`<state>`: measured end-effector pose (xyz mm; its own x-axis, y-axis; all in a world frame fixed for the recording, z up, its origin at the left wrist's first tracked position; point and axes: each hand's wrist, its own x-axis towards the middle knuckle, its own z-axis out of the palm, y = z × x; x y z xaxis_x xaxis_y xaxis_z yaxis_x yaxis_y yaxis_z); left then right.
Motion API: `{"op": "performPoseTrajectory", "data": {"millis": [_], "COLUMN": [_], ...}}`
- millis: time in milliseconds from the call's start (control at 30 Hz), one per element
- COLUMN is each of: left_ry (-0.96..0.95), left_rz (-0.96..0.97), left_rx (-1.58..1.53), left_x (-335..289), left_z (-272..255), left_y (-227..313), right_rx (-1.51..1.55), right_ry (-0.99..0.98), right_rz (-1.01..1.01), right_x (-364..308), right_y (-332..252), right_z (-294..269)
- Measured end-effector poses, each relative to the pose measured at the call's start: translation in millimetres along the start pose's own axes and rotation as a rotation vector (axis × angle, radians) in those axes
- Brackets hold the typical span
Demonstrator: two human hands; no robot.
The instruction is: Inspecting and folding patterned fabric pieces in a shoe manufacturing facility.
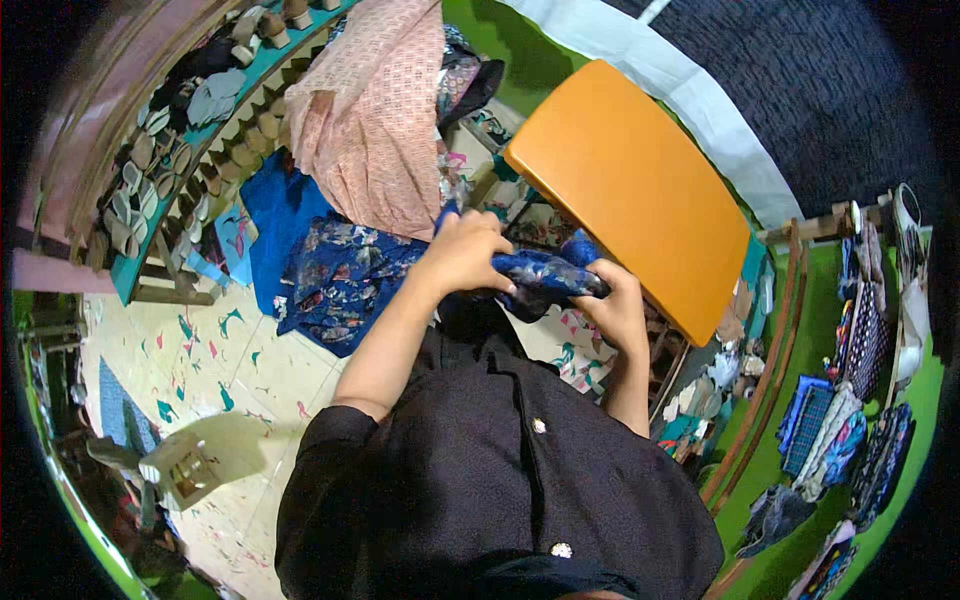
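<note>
A bunched dark blue floral cloth (pixel 540 270) is stretched between my two hands in front of my body. My left hand (pixel 465 252) has its fingers curled over the cloth's left end. At the other end my right hand (pixel 615 305) grips it, thumb on top. More blue floral fabric (pixel 345 272) spreads to the left, beneath my left forearm; whether it joins the held piece cannot be made out. Just beyond my left hand hangs a pink patterned cloth (pixel 370 130), and an orange board with rounded corners (pixel 630 190) lies ahead of my right hand.
Wooden shelving with a teal edge (pixel 140 250) at the left carries several shoes and shoe forms. Coloured scraps (pixel 225 400) litter the tiled floor near a whitish plastic container (pixel 185 470). Folded and hanging clothes (pixel 825 430) are at the right, beside a wooden rail (pixel 765 400).
</note>
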<state>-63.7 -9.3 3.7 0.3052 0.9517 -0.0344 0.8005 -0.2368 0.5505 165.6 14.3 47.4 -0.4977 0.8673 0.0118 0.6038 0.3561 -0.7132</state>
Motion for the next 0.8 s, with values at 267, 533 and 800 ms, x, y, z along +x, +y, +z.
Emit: {"op": "performPoseTrajectory", "data": {"millis": [267,533,800], "left_ry": [-0.264,-0.044,-0.059], "left_rz": [-0.022,0.124,0.060], "left_rx": [-0.389,-0.158,-0.419], "left_x": [26.0,47.1,75.0], "left_z": [19.4,31.1,30.3], "left_y": [4.6,31.1,93.2], "right_rx": [-0.053,-0.103,-0.021], "right_ry": [0.256,0.314,0.457], "right_rz": [0.000,0.156,0.490], "right_x": [-46.4,-106.2,-185.1], "right_y": [24.6,62.6,113.5], "right_z": [-54.0,-109.2,-137.4]}}
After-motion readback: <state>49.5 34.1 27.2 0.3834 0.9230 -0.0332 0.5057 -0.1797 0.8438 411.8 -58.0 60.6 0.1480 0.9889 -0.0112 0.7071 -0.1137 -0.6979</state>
